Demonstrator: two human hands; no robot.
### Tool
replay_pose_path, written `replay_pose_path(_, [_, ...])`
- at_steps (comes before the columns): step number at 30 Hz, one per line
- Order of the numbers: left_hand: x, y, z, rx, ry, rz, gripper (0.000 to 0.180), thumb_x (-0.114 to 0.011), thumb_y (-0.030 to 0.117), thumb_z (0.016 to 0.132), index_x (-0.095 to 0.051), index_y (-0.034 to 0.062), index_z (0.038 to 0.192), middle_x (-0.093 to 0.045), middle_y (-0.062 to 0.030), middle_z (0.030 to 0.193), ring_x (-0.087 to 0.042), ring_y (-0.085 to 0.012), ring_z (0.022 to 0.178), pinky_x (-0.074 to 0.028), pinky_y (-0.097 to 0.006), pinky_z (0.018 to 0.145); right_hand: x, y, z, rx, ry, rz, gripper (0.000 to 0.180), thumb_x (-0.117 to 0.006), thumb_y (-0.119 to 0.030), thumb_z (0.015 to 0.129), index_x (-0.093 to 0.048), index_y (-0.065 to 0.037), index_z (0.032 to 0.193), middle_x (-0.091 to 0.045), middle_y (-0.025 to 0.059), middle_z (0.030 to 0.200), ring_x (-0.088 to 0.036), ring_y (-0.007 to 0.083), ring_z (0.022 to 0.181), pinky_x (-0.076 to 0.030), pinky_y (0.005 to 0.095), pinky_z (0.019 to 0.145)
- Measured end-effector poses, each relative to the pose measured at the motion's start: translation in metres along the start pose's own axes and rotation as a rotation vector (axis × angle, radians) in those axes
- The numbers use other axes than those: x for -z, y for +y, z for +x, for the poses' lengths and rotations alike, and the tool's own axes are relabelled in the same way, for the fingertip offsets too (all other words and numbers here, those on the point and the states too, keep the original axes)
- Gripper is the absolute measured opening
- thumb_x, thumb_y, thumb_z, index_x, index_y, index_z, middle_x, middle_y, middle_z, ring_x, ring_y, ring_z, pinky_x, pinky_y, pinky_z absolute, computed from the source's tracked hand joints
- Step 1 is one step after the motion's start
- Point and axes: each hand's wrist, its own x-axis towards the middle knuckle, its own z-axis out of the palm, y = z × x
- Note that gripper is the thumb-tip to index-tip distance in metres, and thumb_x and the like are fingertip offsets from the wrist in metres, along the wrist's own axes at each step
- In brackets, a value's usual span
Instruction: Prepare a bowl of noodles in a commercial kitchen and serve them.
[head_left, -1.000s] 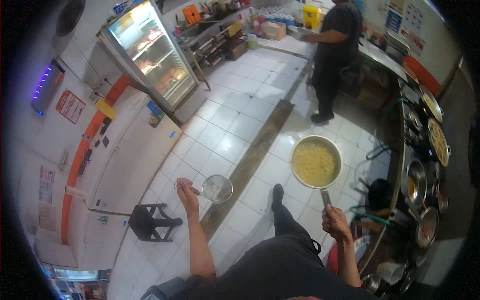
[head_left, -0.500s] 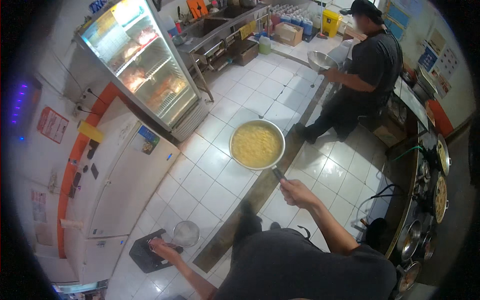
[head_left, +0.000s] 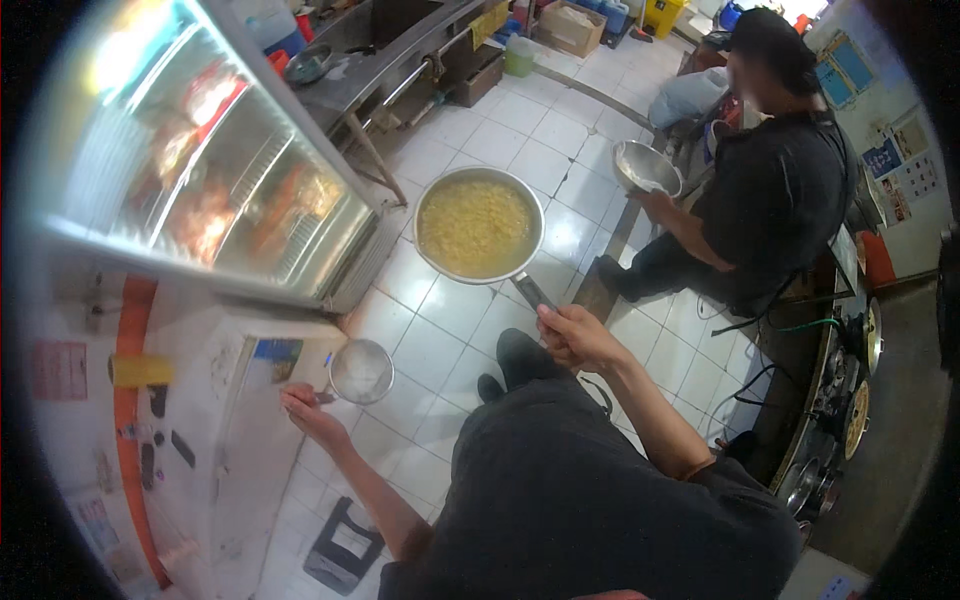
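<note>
The right hand (head_left: 575,338) is wrapped tight around the dark handle (head_left: 532,292) of a round metal pan (head_left: 479,226) full of yellow food, held out in the air over the white tiled floor (head_left: 440,330). The pan's long axis runs from the hand up and to the left: the handle points back at the person, and the bowl of the pan lies at the far end, toward the steel counter (head_left: 390,60). The pan sits level, its open face up.

The left hand (head_left: 312,410) is closed on the short handle of a small round wire strainer (head_left: 361,371), held low at the person's left side. The strainer's head points up and to the right from the hand, just beside the corner of a white chest freezer (head_left: 250,420).

Open floor lies between pan and strainer and beyond the pan toward the counter. To the left the way is bounded by a glass-door fridge (head_left: 200,190), whose lower edge is near the pan's rim. To the right stands another person (head_left: 770,180) in dark clothes, holding a metal bowl (head_left: 647,166), near the pan but apart from it. Further right a row of pots (head_left: 850,400) lines the edge of a cooking bench. A dark stool (head_left: 345,545) stands on the floor below the left forearm.
</note>
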Motion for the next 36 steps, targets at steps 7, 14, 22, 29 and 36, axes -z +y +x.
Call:
replay_pose_path(7, [-0.175,0.032,0.157,0.019,-0.063,-0.216,0.044,-0.028,0.047,0.1,-0.034,0.0094,0.079,-0.031,-0.0017,0.077,-0.031,-0.0137,0.069,-0.033,-0.026,0.067,-0.001,-0.136,0.134,0.022,-0.014,0.026,0.036,-0.048,-0.036,0.097,-0.044,-0.01,0.073,-0.031,-0.0077,0.057,-0.024,0.0038,0.041,-0.017,0.0239,0.036])
replay_pose_path(14, [-0.312,0.03,0.292,0.12,-0.143,-0.417,0.043,-0.032,0.049,0.099,-0.035,0.0099,0.08,-0.033,-0.0012,0.078,-0.033,-0.0132,0.071,-0.032,-0.026,0.065,0.019,-0.284,0.252,0.07,-0.016,0.024,0.033,-0.049,-0.033,0.097,-0.043,-0.01,0.075,-0.03,-0.0081,0.056,-0.024,0.0035,0.042,-0.018,0.0236,0.036])
replay_pose_path(22, [-0.47,0.023,0.442,-0.129,-0.269,-0.62,0.043,-0.038,0.049,0.097,-0.038,0.0071,0.087,-0.034,-0.0016,0.081,-0.032,-0.0131,0.074,-0.032,-0.026,0.07,0.043,-0.429,0.377,0.11,0.15,-0.026,0.037,-0.05,-0.038,0.096,-0.045,-0.012,0.072,-0.032,-0.0065,0.057,-0.027,0.0045,0.043,-0.021,0.0227,0.037])
replay_pose_path(29, [-0.637,0.012,0.574,-0.137,-0.234,-0.466,0.042,-0.033,0.046,0.1,-0.037,0.0079,0.082,-0.033,-0.0002,0.078,-0.032,-0.0124,0.071,-0.031,-0.026,0.068,0.05,-0.553,0.478,0.099,0.221,-0.073,0.031,-0.053,-0.033,0.095,-0.044,-0.01,0.076,-0.032,-0.0073,0.059,-0.027,0.0035,0.042,-0.02,0.0213,0.036])
replay_pose_path(36, [-0.778,-0.024,0.693,-0.082,-0.19,-0.459,0.04,-0.029,0.04,0.101,-0.036,0.0073,0.078,-0.036,-0.0007,0.076,-0.036,-0.0125,0.07,-0.033,-0.027,0.066,0.061,-0.652,0.586,0.112,0.169,-0.135,0.03,-0.051,-0.033,0.096,-0.046,-0.011,0.076,-0.032,-0.0082,0.057,-0.027,0.0031,0.041,-0.02,0.0212,0.035])
